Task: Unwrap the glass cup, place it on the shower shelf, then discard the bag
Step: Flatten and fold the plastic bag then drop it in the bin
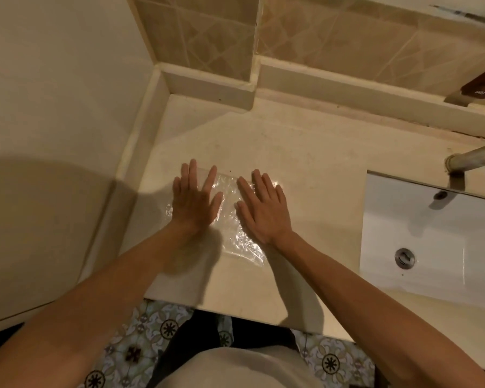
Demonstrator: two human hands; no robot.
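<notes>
On the counter: clear bag (pixel 237 233) lies flat by the sink (pixel 431 247).
L hand (pixel 192 203): fingers straight, spread, pressing the bag.
R hand (pixel 263 210): same, palm down.
Cup: not in view.
Tip: smooth outward, gather w/ both hands, then bin.

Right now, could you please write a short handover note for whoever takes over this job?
Left hand: flat, fingers straight, pressing the clear plastic bag onto the countertop.
Right hand: the same, on the bag's right part.
The bag lies flattened between wall and sink; it looks empty.
The glass cup and the shower shelf are not in view, so I cannot confirm the cup is placed.
Left: check the cup, then pick up the bag and discard it.
</notes>
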